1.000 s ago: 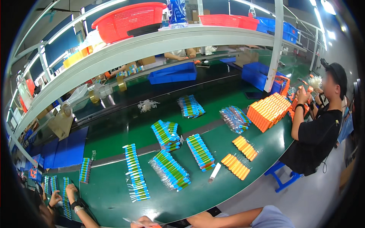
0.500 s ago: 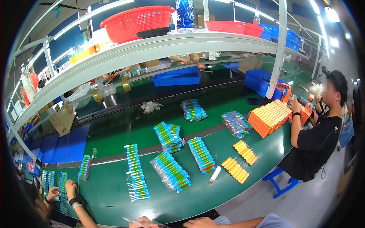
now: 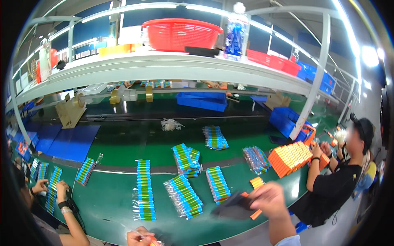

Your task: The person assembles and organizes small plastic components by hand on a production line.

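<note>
At the lower edge, my left hand (image 3: 138,237) is closed on a clear plastic wrapper with something orange in it (image 3: 155,241). My right hand (image 3: 269,201) is raised over the table's front edge, fingers closed on a dark flat thing (image 3: 234,206), too blurred to name. That thing and the hand hide most of the loose orange sticks (image 3: 257,182). Left of it lie a stack of blue-and-green sticks (image 3: 218,184), a plastic-wrapped bundle of the same (image 3: 184,197) and a long row (image 3: 145,190).
A red basket (image 3: 182,35) and a bottle (image 3: 236,35) stand on the shelf (image 3: 164,71) overhead. Orange sticks (image 3: 289,159) are piled before a co-worker (image 3: 338,176) at right. Another person's hands (image 3: 61,190) handle sticks at left. A blue bin (image 3: 283,123) stands behind.
My right hand has risen from the table's front edge and moved right, now carrying the dark flat thing. My left hand has shifted slightly left. The whole view has tilted upward.
</note>
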Tool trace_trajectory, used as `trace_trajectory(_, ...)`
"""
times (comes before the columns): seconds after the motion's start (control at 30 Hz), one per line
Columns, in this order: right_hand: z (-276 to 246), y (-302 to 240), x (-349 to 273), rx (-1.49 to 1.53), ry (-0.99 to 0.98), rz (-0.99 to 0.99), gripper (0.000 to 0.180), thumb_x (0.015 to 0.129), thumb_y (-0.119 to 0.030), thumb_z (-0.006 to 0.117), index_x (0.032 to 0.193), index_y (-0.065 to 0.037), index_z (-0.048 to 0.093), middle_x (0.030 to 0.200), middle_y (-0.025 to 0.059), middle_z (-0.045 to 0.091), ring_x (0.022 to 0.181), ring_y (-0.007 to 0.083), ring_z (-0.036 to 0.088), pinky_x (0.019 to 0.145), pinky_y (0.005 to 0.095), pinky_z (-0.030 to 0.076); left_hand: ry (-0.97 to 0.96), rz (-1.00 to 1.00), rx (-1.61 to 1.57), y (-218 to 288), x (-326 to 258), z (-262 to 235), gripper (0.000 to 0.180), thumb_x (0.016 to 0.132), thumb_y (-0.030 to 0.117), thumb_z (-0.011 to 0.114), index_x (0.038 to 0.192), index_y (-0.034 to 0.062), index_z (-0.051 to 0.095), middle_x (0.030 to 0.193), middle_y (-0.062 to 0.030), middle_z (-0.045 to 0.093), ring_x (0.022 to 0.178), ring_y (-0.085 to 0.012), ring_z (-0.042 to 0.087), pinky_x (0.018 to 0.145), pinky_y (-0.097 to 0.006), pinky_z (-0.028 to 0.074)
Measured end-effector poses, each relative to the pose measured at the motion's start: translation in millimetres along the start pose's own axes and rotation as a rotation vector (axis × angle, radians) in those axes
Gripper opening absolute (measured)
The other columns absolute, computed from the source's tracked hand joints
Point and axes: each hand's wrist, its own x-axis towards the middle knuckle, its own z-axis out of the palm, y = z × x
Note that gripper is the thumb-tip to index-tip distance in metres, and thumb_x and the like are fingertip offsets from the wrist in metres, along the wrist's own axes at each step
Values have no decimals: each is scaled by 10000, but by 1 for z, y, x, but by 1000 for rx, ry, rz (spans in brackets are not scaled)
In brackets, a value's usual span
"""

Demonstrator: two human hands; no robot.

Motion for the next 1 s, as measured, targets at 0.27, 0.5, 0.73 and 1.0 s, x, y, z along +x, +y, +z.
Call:
trace_trajectory(0.27, -83, -76, 213, -57, 468, -277, 347, 994, -18, 561, 1341, -11, 582, 1207, 86, 665, 1097, 181, 648, 980, 330, 515, -181, 270, 250, -10, 10, 38, 82, 908, 58, 760, 935, -17, 740, 880, -125, 690, 777, -234, 708, 693, -352, 566)
trace_trajectory(0.5, -190, -123, 381, -654, 507, -72, 403, 941, 9, 513, 1323, 34, 640, 1222, 148, 686, 1094, 206, 646, 980, 321, 487, -137, 357, 218, -3, 13, 33, 96, 956, 43, 705, 993, -44, 716, 874, -138, 699, 751, -247, 735, 677, -361, 594)
trace_trajectory(0.73, -141, -129, 441, -1109, 369, 327, 207, 904, -161, 595, 1010, -30, 715, 837, 44, 618, 715, 158, 540, 634, 346, 383, -138, 188, -30, -3, 14, 26, 68, 874, -134, 708, 867, -67, 711, 979, -85, 632, 905, -239, 746, 968, -457, 599)
trace_trajectory(1.0, -158, -119, 462, -1262, 955, -138, 510, 930, -389, 622, 1283, -22, 658, 1355, 217, 627, 1339, 297, 544, 1113, 436, 394, -120, 179, -150, -9, 12, 25, 135, 874, -87, 735, 1008, -74, 753, 963, -97, 660, 889, -220, 732, 845, -385, 605)
